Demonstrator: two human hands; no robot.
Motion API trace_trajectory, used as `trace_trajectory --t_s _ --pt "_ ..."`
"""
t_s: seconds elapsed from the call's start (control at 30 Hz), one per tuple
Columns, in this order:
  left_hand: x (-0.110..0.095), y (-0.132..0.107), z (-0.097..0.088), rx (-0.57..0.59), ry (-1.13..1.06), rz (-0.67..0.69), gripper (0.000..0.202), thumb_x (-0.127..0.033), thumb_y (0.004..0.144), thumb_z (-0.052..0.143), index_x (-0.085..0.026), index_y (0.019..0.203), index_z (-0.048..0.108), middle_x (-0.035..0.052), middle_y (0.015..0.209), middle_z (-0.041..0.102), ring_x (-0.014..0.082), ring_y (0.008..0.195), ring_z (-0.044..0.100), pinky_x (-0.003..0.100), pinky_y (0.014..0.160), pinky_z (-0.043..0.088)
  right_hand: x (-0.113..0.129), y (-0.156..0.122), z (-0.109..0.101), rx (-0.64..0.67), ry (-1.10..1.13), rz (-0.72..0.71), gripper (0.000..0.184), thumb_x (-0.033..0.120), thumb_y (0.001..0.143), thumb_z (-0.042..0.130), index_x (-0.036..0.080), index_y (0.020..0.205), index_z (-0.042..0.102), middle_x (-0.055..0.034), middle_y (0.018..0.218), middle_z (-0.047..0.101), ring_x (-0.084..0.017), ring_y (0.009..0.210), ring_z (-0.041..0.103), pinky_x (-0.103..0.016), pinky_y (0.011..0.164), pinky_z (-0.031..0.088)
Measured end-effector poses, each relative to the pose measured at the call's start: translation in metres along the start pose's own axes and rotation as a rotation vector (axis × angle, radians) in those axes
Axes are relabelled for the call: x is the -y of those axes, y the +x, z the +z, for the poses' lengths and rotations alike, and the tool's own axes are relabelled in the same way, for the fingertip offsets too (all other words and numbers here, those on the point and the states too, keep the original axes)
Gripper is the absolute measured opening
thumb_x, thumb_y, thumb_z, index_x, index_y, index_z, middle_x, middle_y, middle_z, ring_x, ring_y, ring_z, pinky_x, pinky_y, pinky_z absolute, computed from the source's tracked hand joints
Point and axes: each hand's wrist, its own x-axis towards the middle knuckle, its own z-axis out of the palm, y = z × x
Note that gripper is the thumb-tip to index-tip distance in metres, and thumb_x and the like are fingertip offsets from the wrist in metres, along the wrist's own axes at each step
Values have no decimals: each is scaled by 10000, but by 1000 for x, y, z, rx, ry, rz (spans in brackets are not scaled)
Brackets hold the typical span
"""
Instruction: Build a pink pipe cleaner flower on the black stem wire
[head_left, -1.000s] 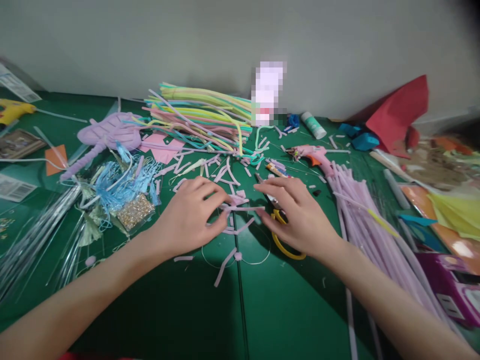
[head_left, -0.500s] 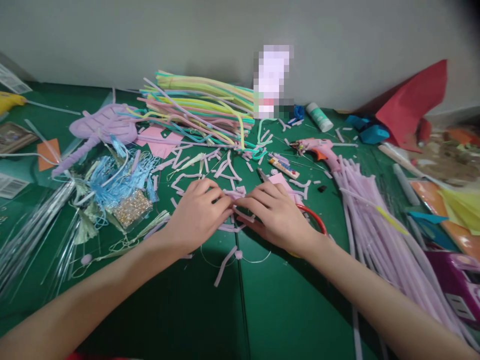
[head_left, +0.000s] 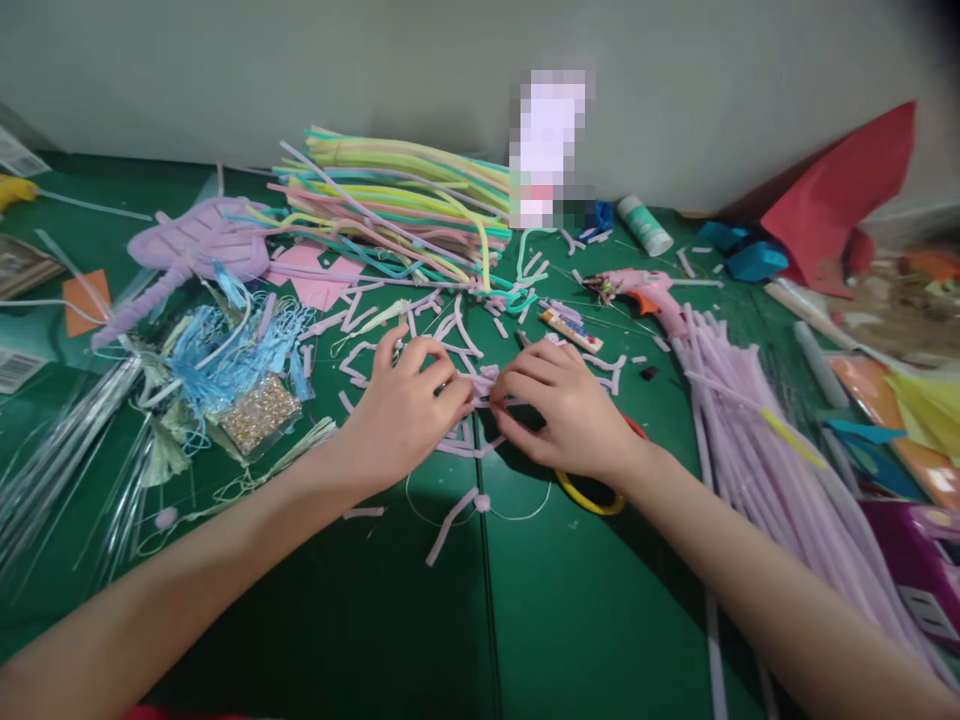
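My left hand [head_left: 409, 415] and my right hand [head_left: 566, 415] meet over the middle of the green table, fingers bent into pinches. Between their fingertips is a short lilac pipe cleaner [head_left: 484, 380], partly hidden by the fingers. Bent lilac pieces [head_left: 459, 447] lie just below the fingertips. Under my right hand and wrist show red and yellow loops [head_left: 592, 500], which look like scissor handles. Nearer to me rest a thin wire with a small lilac pompom [head_left: 482, 503] and a bent lilac piece [head_left: 450, 528].
Multicoloured pipe cleaners [head_left: 405, 200] are heaped at the back. A pink glue gun [head_left: 645, 292] and a lilac pipe cleaner bundle [head_left: 742, 430] lie right. Blue tassels [head_left: 232, 350], a bag of gold beads [head_left: 259, 415] and a lilac wrapped shape [head_left: 202, 240] are left.
My right hand has shifted slightly up, uncovering the yellow loop beneath it. My left hand's fingers have lifted and spread a little. The lilac piece stays between both hands.
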Motion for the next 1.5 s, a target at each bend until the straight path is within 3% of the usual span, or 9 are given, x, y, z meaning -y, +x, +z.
trace_trajectory --t_s 0.17,0.5,0.7,0.8,0.9,1.07,1.17,1.33,1.5 --pt "4 -2 3 5 45 -1 332 -57 960 389 -182 881 686 111 912 718 310 1085 553 620 1037 329 -9 -2 4 -23 42 42 150 132 879 537 209 819 651 -60 899 712 -251 950 535 -410 795 397" --pt "10 -3 2 -55 118 85 311 -93 982 390 -203 864 657 84 936 681 282 1159 543 560 1091 272 -14 -7 5 -52 156 162 134 162 879 606 225 774 662 -33 869 728 -253 953 552 -459 886 390" --pt "14 -6 3 -108 78 -10 213 -160 976 473 -178 868 656 130 1028 640 305 1041 532 500 924 407 -11 -9 0 -146 -247 -13 197 206 934 572 230 790 704 -62 892 687 -232 896 524 -371 771 413" --pt "24 -10 -2 -59 -9 -71 202 -252 982 494 -151 990 668 139 1011 603 291 948 527 436 812 455 -10 -11 -6 -111 -456 -67 200 163 929 555 218 811 707 -75 903 678 -226 842 530 -354 716 419" --pt "34 -16 -7 32 -90 -87 257 -274 988 483 -119 1102 653 132 982 600 279 924 540 416 795 470 -10 -11 -8 -50 -462 -85 192 141 931 534 187 843 699 -82 898 688 -212 818 560 -334 697 452" --pt "36 -16 -9 111 -103 -108 302 -232 1003 396 -135 918 669 114 865 629 267 845 541 389 738 447 -4 -11 -1 -71 -184 18 186 164 947 529 145 867 696 -82 831 704 -178 768 632 -281 653 487" --pt "29 -11 -15 84 -275 -194 231 -247 982 452 -152 925 656 90 887 652 242 861 560 358 746 436 4 -9 0 -92 42 155 136 158 917 568 143 874 697 -70 817 711 -151 714 646 -254 610 480" --pt "16 -1 -30 197 -864 -632 183 -358 872 623 -183 826 655 -1 700 609 143 628 535 256 570 396 13 -4 -5 -12 466 480 81 214 855 626 186 892 693 -8 726 699 -109 582 603 -237 567 483" --pt "14 5 -31 278 -1210 -889 197 -360 772 728 -170 789 676 3 684 622 111 571 496 216 488 341 11 -1 -3 67 918 775 229 347 788 720 180 935 669 5 676 658 -112 578 604 -244 550 500"
